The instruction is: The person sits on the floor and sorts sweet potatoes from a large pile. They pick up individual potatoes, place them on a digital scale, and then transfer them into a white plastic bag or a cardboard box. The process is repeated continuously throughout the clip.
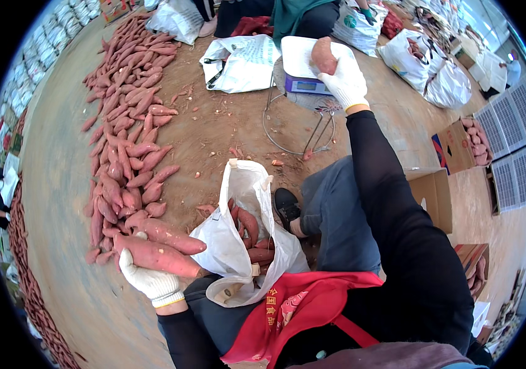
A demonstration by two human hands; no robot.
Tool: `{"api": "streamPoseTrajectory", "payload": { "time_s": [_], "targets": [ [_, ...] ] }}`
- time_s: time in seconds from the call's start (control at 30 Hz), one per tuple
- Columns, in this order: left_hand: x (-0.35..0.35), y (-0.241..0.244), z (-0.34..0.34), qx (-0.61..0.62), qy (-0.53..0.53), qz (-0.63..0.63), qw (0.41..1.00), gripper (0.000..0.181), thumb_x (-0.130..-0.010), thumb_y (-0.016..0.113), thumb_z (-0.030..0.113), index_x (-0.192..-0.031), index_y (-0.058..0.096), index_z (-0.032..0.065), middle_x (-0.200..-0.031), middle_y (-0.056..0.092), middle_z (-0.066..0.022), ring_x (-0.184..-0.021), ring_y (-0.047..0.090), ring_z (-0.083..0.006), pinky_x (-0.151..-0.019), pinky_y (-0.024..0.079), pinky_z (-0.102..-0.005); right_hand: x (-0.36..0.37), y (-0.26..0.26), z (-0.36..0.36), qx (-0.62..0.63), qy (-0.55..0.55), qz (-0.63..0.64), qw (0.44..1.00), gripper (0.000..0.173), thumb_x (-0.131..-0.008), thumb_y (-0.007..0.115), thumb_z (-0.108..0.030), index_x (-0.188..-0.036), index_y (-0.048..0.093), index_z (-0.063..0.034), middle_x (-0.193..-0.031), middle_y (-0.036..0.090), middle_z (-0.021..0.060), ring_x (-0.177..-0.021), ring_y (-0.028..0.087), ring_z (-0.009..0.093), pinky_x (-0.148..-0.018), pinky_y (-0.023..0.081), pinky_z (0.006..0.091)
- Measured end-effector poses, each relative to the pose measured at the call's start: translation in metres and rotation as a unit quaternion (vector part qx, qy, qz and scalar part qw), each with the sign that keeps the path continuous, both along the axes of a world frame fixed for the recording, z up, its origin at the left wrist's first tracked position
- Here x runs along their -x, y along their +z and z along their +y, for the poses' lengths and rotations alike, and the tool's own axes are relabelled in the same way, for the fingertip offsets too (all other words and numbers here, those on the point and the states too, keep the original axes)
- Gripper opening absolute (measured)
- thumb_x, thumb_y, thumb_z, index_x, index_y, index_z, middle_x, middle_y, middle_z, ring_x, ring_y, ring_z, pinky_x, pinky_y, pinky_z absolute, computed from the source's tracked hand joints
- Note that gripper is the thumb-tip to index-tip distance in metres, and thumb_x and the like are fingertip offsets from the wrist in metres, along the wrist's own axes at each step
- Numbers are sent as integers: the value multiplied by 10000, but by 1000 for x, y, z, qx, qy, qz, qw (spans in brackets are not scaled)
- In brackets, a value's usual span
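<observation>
My left hand (pixel 150 276), in a white knit glove, is closed around a large sweet potato (pixel 152 256) at the near end of a long heap of sweet potatoes (pixel 122 184). Another large one lies right against it. In my right hand (pixel 343 83), also gloved, is a smaller sweet potato (pixel 324 56), held over the white tray (pixel 293 57) of a purple digital scale (pixel 307 86). The scale rests on a round stand with wire legs (pixel 267 131). Between my legs stands an open white woven sack (pixel 214 244) with several sweet potatoes (pixel 250 224) inside.
Beyond the scale a person in green (pixel 293 18) sits beside a white sack (pixel 249 64). More filled sacks (pixel 403 55) stand at the upper right. Cardboard boxes (pixel 457 145) of sweet potatoes and plastic crates (pixel 512 115) are at the right. Root scraps (pixel 277 162) litter the floor.
</observation>
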State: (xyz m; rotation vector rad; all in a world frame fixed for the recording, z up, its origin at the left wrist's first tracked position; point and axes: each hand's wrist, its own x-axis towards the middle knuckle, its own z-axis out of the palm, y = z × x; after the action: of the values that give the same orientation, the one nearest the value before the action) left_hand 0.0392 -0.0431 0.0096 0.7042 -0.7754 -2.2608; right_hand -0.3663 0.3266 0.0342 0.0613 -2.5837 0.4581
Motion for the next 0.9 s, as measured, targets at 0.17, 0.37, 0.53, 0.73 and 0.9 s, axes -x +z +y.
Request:
{"api": "streamPoseTrajectory", "payload": {
  "time_s": [0.17, 0.37, 0.53, 0.73, 0.9],
  "targets": [
    [4, 2, 1, 7, -12, -21, 1000, 669, -912, 560, 469, -1352, 437, -19, -1302, 511, -165, -1248, 486, -311, -1076, 387, -432, 11, -10, 9, -26, 54, 84, 995, 517, -691, 786, -346, -1071, 666, -15, -1020, 685, 211, -966, 676, 365, -835, 540, 436],
    [5, -4, -4, 19, -47, -15, 999, 600, -927, 560, 454, -1309, 475, -1, -1264, 538, -150, -1226, 506, -302, -1070, 395, -435, 12, -11, 12, -52, 55, 129, 989, 529, -741, 710, -432, -1082, 678, -29, -1014, 686, 208, -974, 673, 366, -835, 541, 437],
    [0, -4, -10, -12, -63, -9, 998, 634, -933, 534, 441, -1346, 436, -30, -1306, 513, -177, -1245, 486, -311, -1079, 372, -444, -3, 17, 5, 42, 7, 141, 989, 631, -782, 695, -488, -1231, 627, -51, -1147, 655, 199, -1038, 659, 369, -889, 526, 445],
    [3, -4, -8, 23, -29, -36, 999, 692, -940, 503, 470, -1395, 392, -38, -1375, 470, -192, -1306, 442, -325, -1117, 328, -455, 14, 8, 17, 82, 4, 303, 949, 553, -796, 704, -455, -1165, 636, -49, -1088, 637, 167, -1001, 627, 338, -863, 507, 439],
    [5, -4, -5, 25, -17, -41, 999, 707, -942, 491, 478, -1413, 378, -37, -1398, 452, -197, -1329, 422, -328, -1128, 316, -458, 17, 10, 20, 73, 6, 241, 968, 532, -825, 655, -466, -1152, 649, -46, -1105, 653, 183, -1009, 649, 361, -882, 514, 436]
  ]
}}
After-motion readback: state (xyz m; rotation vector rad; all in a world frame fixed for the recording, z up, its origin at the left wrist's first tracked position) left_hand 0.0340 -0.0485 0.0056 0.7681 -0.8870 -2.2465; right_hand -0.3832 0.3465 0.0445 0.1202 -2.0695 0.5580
